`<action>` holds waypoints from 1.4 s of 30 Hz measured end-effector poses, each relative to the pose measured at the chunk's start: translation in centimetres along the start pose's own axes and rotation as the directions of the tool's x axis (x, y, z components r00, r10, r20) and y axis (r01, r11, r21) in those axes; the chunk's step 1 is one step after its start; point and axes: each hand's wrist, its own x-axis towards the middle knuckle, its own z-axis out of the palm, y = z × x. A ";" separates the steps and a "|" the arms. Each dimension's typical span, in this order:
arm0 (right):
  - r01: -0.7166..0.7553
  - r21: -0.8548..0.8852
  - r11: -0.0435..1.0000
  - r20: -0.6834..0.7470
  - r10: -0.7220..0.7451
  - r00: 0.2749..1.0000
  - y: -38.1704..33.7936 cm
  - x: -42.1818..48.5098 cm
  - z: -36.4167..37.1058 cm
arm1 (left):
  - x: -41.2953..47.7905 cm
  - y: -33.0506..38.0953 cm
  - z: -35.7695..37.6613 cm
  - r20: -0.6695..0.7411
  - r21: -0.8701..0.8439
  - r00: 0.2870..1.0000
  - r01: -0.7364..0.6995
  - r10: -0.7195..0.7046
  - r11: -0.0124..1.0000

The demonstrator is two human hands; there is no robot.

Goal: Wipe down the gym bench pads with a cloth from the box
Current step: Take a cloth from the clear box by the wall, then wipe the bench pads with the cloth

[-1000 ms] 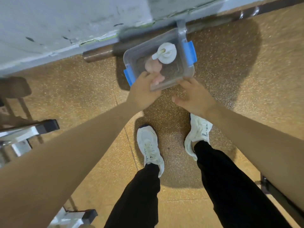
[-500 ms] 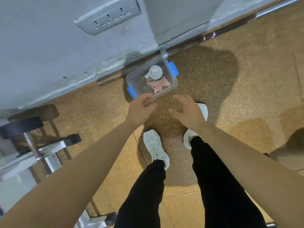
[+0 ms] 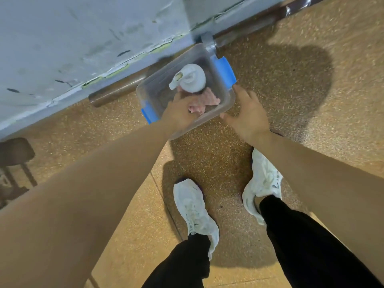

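A clear plastic box (image 3: 150,90) with blue clips (image 3: 225,72) sits on the speckled floor against the wall. Inside it a white pump bottle (image 3: 192,79) stands next to a crumpled pink cloth (image 3: 208,98). My left hand (image 3: 179,113) reaches into the box from the near side, its fingers curled down on the cloth and hiding part of it. My right hand (image 3: 247,114) rests with spread fingers against the box's right near corner, just below the right clip.
A brown pipe (image 3: 116,92) runs along the foot of the grey wall behind the box. My white shoes (image 3: 195,206) stand on the floor just before it. A dark, blurred piece of gym equipment (image 3: 14,154) sits at the far left.
Both hands hovered just short of the box half a second ago. Now my left hand is down inside it on the pink cloth and my right hand touches its corner. The view has dropped closer.
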 end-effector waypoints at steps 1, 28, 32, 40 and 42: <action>-0.001 -0.003 1.000 -0.005 0.001 1.000 0.2 0.2 0.3 | -0.1 0.7 -0.4 0.028 -0.009 1.000 -0.010 0.010 1.000; 0.114 0.304 0.946 0.065 -0.140 0.988 -9.9 -14.0 -6.7 | -23.5 6.8 -9.2 -0.226 -0.540 0.973 -0.157 0.037 0.827; -0.026 0.463 0.886 0.024 0.017 1.000 -14.6 -21.1 -12.5 | -30.3 11.8 -13.0 -0.195 -0.660 0.980 -0.156 0.033 0.735; -0.112 0.858 0.500 0.028 0.173 0.985 -20.7 -35.1 -26.6 | -42.8 24.0 -21.6 -0.247 -0.566 0.969 -0.162 0.022 0.808; -0.116 0.897 0.426 0.027 0.211 0.977 -21.5 -38.1 -29.8 | -45.9 27.2 -23.0 -0.235 -0.508 0.966 -0.214 0.104 0.835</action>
